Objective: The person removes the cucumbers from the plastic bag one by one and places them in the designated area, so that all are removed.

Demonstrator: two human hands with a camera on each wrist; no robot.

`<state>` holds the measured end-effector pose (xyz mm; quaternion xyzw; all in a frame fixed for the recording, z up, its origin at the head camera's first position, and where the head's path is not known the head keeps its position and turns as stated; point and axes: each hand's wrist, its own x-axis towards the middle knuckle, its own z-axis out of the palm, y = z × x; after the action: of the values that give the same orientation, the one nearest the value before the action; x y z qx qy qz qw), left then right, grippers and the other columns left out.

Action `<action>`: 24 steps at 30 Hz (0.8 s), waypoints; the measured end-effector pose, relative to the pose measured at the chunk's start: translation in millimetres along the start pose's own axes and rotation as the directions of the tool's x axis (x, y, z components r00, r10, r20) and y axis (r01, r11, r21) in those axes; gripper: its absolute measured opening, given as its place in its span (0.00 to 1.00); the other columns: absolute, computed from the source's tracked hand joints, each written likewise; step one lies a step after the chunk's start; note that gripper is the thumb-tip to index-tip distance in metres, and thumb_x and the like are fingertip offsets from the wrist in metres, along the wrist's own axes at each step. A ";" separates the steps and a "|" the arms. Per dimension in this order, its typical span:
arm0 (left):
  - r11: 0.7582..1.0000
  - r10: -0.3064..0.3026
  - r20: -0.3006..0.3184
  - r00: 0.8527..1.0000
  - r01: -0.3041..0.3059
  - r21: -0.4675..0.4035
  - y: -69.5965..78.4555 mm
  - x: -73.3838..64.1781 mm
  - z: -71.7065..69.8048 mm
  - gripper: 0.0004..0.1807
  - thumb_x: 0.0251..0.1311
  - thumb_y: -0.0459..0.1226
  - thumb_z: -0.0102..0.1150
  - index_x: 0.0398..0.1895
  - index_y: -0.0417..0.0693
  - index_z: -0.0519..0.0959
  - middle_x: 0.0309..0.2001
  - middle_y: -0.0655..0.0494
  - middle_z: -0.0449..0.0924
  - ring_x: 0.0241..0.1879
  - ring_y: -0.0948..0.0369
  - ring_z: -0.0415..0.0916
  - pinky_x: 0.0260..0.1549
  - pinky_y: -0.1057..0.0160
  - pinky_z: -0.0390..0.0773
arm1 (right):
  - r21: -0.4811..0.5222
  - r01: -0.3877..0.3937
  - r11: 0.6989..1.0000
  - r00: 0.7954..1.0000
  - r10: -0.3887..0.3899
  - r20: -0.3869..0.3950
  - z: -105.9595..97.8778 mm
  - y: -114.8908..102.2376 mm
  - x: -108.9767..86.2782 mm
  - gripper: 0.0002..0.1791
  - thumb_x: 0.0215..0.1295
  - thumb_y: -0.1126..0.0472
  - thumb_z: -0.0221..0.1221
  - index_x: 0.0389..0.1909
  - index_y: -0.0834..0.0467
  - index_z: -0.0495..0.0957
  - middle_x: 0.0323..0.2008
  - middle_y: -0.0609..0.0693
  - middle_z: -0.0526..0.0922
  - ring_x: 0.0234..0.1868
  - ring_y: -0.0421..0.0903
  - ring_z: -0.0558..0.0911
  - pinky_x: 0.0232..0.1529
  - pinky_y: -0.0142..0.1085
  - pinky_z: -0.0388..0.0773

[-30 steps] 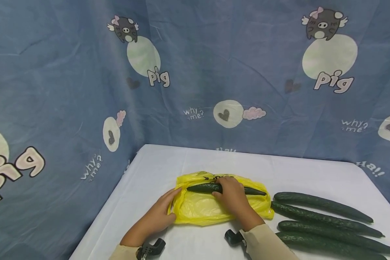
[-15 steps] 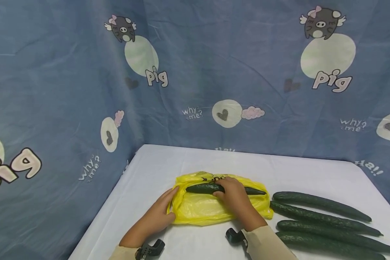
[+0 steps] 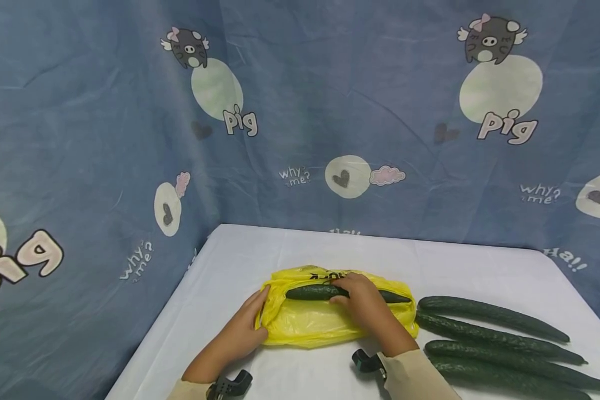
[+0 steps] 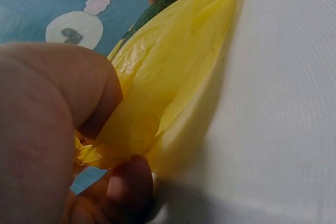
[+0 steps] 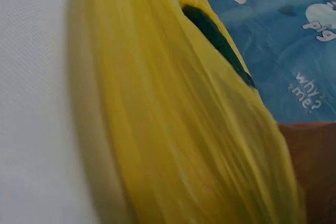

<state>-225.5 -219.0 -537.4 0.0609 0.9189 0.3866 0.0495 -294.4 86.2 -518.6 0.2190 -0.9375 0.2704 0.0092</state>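
In the head view, a yellow plastic bag [image 3: 310,328] lies opened out on the white table, with dark print on its far side. One dark green cucumber [image 3: 310,292] lies lengthwise in its mouth. My right hand [image 3: 362,303] reaches over the bag and grips this cucumber near its middle, covering that part. At the bag's left end my left hand [image 3: 242,330] holds the edge. The left wrist view shows the bag's yellow film [image 4: 157,77] running between the thumb and fingers of that hand. In the right wrist view the bag hides most of the right hand.
To the right of the bag several long cucumbers [image 3: 500,341] lie side by side, their left ends close to its edge. The white table [image 3: 260,244] is backed by a blue printed curtain [image 3: 290,83]. A small black device [image 3: 367,362] sits at each wrist.
My left hand has shifted slightly left along with the bag's left edge. My right wrist has moved a little to the right, its fingers still on the cucumber. The view has shifted slightly.
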 end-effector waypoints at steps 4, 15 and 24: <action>1.000 -0.009 -0.004 1.000 0.009 -0.014 -0.9 -0.5 -0.9 0.54 0.52 0.31 0.57 0.86 0.59 0.50 0.85 0.48 0.48 0.83 0.44 0.47 0.77 0.35 0.54 | 0.024 0.043 0.999 0.998 -0.044 0.041 -3.8 1.4 -0.8 0.25 0.64 0.51 0.69 0.62 0.50 0.84 0.53 0.47 0.84 0.56 0.51 0.82 0.55 0.47 0.83; 1.000 -0.005 0.010 1.000 0.005 -0.013 -1.6 -2.2 -0.2 0.56 0.53 0.31 0.57 0.86 0.64 0.48 0.85 0.48 0.45 0.83 0.42 0.45 0.75 0.31 0.53 | 0.005 0.152 0.988 0.988 -0.152 0.017 -9.9 -8.5 -3.1 0.24 0.66 0.53 0.69 0.62 0.54 0.84 0.57 0.51 0.84 0.59 0.53 0.82 0.57 0.49 0.82; 0.999 -0.009 0.014 1.000 0.010 -0.032 -0.7 -0.7 0.3 0.55 0.53 0.30 0.57 0.86 0.66 0.48 0.85 0.48 0.45 0.83 0.42 0.45 0.75 0.31 0.53 | 0.035 0.181 0.983 0.983 -0.180 -0.038 -11.8 -23.9 -8.3 0.23 0.66 0.51 0.69 0.61 0.51 0.84 0.55 0.46 0.83 0.57 0.48 0.82 0.56 0.45 0.83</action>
<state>-224.9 -219.5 -538.1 0.0584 0.9125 0.4005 0.0587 -278.1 77.4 -497.7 0.2983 -0.9081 0.2902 0.0459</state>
